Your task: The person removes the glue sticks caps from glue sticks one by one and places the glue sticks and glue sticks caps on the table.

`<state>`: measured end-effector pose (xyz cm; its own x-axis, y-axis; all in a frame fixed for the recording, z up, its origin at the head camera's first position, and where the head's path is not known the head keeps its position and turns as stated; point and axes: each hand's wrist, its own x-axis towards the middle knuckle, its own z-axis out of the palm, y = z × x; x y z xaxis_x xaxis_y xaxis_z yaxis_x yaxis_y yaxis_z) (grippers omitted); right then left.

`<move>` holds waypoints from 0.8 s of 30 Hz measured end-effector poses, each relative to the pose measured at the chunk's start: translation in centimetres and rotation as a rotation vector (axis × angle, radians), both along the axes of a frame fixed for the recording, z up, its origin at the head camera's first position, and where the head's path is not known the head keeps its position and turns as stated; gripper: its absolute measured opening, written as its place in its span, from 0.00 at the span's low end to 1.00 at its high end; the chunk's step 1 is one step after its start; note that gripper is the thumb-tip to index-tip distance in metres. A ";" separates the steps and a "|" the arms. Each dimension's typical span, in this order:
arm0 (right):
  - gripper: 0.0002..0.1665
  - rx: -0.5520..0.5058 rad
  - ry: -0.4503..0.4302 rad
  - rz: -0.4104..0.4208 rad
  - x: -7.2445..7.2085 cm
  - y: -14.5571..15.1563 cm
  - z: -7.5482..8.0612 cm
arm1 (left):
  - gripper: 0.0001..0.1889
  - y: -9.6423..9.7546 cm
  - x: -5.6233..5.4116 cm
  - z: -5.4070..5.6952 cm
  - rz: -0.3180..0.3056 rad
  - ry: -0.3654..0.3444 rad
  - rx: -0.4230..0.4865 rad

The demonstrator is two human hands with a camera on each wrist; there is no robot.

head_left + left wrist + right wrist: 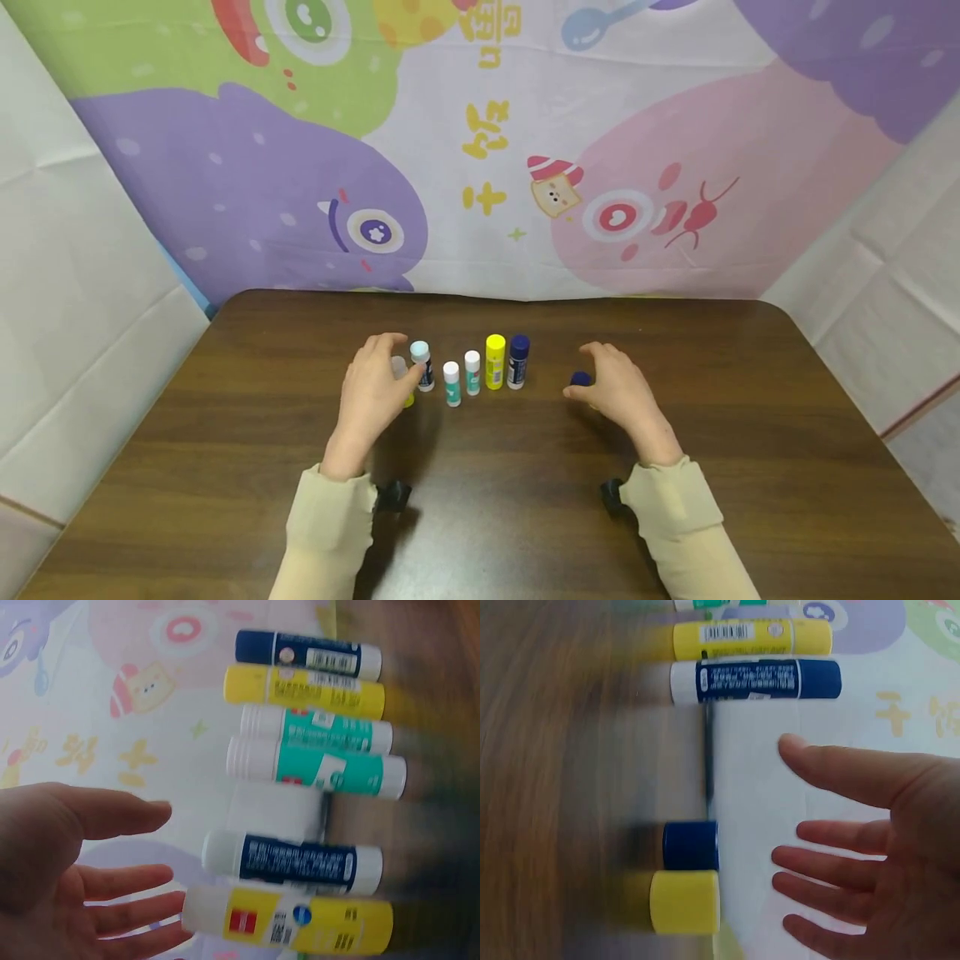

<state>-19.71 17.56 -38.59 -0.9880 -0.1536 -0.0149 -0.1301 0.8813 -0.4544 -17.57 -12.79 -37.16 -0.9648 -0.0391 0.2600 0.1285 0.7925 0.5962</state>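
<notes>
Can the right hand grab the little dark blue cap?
Probably yes: the right hand is empty and close by. Nothing shows between it and the dark blue cap; the yellow cap just stands beside it.

Six glue sticks (495, 362), two caps (691, 846)

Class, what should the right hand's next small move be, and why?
Probably pinch the dark-blue cylindrical plastic cap: it stands beside the yellow cylindrical plastic cap, near the empty right hand, while the white-topped, navy-labelled cylindrical glue stick wears no such cap.
</notes>
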 end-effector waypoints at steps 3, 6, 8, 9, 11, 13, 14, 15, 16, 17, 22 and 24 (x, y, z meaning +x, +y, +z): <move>0.39 -0.027 0.048 0.022 -0.1 -0.8 0.2 | 0.22 0.9 0.0 0.0 -0.001 0.065 -0.013; 0.39 -0.043 0.081 0.045 -0.3 -1.7 0.5 | 0.21 1.7 -0.2 -0.1 0.004 0.128 -0.035; 0.40 -0.050 0.089 0.058 -0.4 -2.3 0.7 | 0.21 2.3 -0.2 0.0 -0.002 0.155 -0.043; 0.40 -0.051 0.091 0.065 -0.5 -2.6 0.7 | 0.21 2.5 -0.3 0.0 -0.007 0.166 -0.047; 0.41 -0.055 0.088 0.078 -0.6 -3.2 0.9 | 0.21 3.1 -0.3 -0.1 -0.026 0.174 -0.054; 0.41 -0.065 0.087 0.095 -0.7 -3.8 1.0 | 0.22 3.6 -0.4 -0.2 -0.050 0.180 -0.066; 0.41 -0.069 0.090 0.104 -0.7 -4.1 1.0 | 0.22 3.8 -0.4 -0.2 -0.066 0.186 -0.075; 0.40 -0.074 0.093 0.112 -0.8 -4.3 1.0 | 0.23 4.0 -0.5 -0.3 -0.082 0.192 -0.086; 0.39 -0.081 0.099 0.118 -0.8 -4.5 1.0 | 0.23 4.2 -0.5 -0.3 -0.100 0.196 -0.097; 0.38 -0.089 0.106 0.122 -0.9 -4.7 0.9 | 0.24 4.4 -0.6 -0.4 -0.119 0.201 -0.107; 0.32 -0.153 0.184 0.136 -1.1 -5.5 0.6 | 0.25 5.3 -1.0 -0.6 -0.191 0.210 -0.146; 0.29 -0.175 0.220 0.134 -1.2 -5.7 0.5 | 0.25 5.7 -1.0 -0.7 -0.210 0.209 -0.154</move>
<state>-20.96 11.84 -38.09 -0.9354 -0.2642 0.2352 -0.3520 0.7602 -0.5461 -18.61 -7.09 -37.88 -0.8730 0.2098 0.4403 0.4052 0.8144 0.4155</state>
